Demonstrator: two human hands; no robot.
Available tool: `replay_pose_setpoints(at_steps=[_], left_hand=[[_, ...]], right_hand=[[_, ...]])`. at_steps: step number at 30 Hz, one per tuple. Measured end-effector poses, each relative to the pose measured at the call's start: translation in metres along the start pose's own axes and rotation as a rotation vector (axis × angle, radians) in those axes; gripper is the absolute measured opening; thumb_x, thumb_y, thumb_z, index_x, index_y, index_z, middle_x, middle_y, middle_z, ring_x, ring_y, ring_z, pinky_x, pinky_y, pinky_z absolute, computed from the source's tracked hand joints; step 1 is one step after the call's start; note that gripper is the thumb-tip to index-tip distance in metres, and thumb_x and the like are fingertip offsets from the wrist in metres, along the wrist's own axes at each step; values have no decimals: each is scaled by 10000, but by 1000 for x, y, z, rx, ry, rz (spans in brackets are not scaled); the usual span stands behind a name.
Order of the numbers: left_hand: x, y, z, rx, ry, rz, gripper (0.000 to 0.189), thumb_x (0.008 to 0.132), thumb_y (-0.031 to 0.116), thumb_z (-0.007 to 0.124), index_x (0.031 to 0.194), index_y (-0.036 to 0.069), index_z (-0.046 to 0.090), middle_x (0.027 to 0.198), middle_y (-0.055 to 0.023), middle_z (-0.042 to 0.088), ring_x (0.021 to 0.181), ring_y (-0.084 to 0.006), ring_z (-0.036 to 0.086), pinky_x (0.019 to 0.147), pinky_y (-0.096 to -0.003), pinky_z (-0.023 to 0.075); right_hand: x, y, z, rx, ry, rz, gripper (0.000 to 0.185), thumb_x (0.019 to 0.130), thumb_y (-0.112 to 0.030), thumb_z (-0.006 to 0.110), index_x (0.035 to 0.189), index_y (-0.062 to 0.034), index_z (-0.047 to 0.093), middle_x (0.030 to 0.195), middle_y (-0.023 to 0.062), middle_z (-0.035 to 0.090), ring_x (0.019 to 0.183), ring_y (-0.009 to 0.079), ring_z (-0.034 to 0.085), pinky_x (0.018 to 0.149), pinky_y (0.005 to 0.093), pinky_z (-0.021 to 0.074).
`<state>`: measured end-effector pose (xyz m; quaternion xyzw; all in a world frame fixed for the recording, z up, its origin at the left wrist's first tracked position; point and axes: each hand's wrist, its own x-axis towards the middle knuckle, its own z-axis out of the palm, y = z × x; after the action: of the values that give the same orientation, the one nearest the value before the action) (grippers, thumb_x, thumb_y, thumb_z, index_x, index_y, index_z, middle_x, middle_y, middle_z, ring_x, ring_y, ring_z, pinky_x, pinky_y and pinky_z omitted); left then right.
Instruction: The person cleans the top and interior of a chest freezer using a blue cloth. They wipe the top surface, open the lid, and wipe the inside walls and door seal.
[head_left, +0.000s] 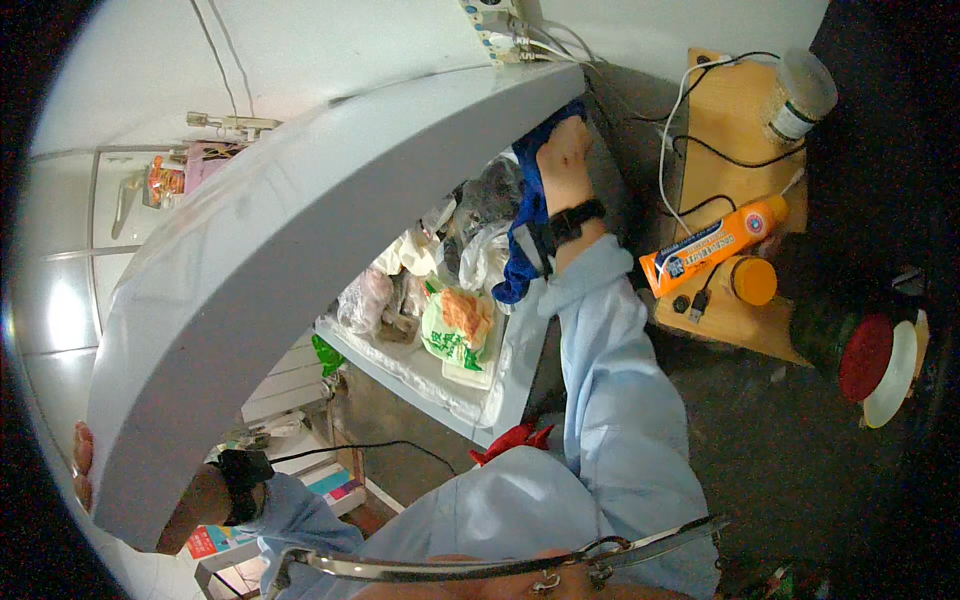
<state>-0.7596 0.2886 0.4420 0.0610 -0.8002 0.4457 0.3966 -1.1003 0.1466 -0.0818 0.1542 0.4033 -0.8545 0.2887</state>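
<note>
A grey-white chest freezer lid (247, 247) stands raised across the left half of the view. My left hand (193, 499) grips the lid's lower-left end, with fingertips showing around its outer side. At the lid's upper-right corner, my right hand (566, 146) is on a dark blue cloth (529, 217) that hangs down over the freezer's right rim; its fingers are mostly hidden. Inside the freezer, a green-printed plastic food bag (454, 330) lies near the front. Frosted clear bags (365, 300) and a dark bag (487, 191) lie around it. Thick frost (405, 379) lines the near wall.
Right of the freezer, a wooden board (720, 112) holds a clear jar (802, 94), an orange tube box (712, 244), an orange-lidded jar (752, 280) and cables. A power strip (495, 30) is on the wall. A shelf (322, 480) with boxes stands lower left.
</note>
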Motion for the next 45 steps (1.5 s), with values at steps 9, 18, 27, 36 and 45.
replay_pose_setpoints(at_steps=[9, 18, 27, 36, 45], left_hand=[[0, -14, -3, -105, -59, -33, 602, 939, 432, 427, 1086, -132, 576, 1032, -315, 631, 923, -410, 655, 824, -499, 547], [-16, -22, -2, -206, 129, -170, 694, 902, 500, 378, 1007, -145, 615, 1024, -321, 634, 896, -407, 659, 800, -480, 545], [-5, -7, 2, -80, 131, -233, 667, 895, 488, 426, 1014, -143, 610, 1022, -344, 631, 881, -421, 663, 787, -503, 548], [-1, -6, 3, -164, 127, -36, 553, 937, 396, 476, 1036, -133, 605, 1030, -335, 632, 895, -431, 668, 785, -529, 559], [3, 3, 11, 21, 61, 81, 516, 924, 373, 540, 1006, -131, 618, 985, -316, 650, 853, -408, 684, 756, -497, 581]], right_hand=[[-119, -52, 14, 771, -347, 497, 337, 1024, -264, 373, 1207, -82, 591, 1217, 94, 615, 1120, 271, 559, 982, 412, 443], [-154, -60, 1, 823, -702, 364, 218, 963, -277, 425, 914, -164, 604, 900, 52, 621, 830, 241, 578, 774, 407, 487], [-157, -67, 6, 750, -665, 352, 227, 895, -253, 448, 743, -164, 591, 722, 36, 586, 679, 197, 542, 647, 382, 449], [-166, -59, 0, 982, -727, 585, 236, 959, -243, 411, 1012, -120, 606, 1009, 72, 625, 928, 244, 575, 866, 417, 454], [-178, -66, -3, 1108, -578, 737, 310, 996, -238, 389, 1153, -99, 618, 1158, 88, 650, 1069, 269, 598, 993, 434, 462]])
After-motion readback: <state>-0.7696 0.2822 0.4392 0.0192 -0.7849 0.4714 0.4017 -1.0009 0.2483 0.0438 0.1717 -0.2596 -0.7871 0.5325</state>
